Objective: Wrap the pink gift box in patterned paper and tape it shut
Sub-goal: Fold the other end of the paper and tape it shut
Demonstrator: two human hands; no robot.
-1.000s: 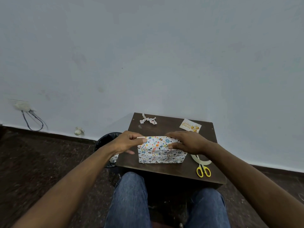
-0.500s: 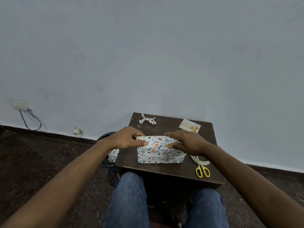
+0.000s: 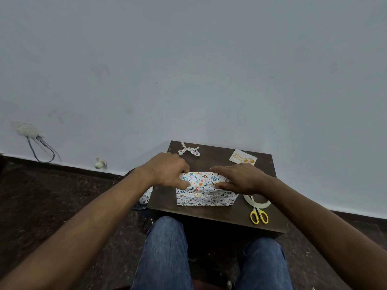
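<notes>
The gift box (image 3: 204, 194) stands on the small dark table (image 3: 219, 214), fully covered in white paper printed with coloured eggs; no pink shows. My left hand (image 3: 169, 171) grips the box's top left corner, thumb on the paper's top face and fingers curled over the far left side. My right hand (image 3: 240, 177) lies on the top right part with fingers stretched flat, pressing the paper down. A clear tape roll (image 3: 257, 201) lies just right of the box.
Yellow-handled scissors (image 3: 259, 215) lie by the tape near the table's right front. A paper scrap (image 3: 188, 150) and a birthday card (image 3: 243, 159) sit at the back. A dark bin (image 3: 134, 174) with patterned paper stands left of the table. My knees are under the front edge.
My left hand has shifted from the box's left side up and back over the top left corner. My right hand stays pressed on the top right. The box has hardly moved.
</notes>
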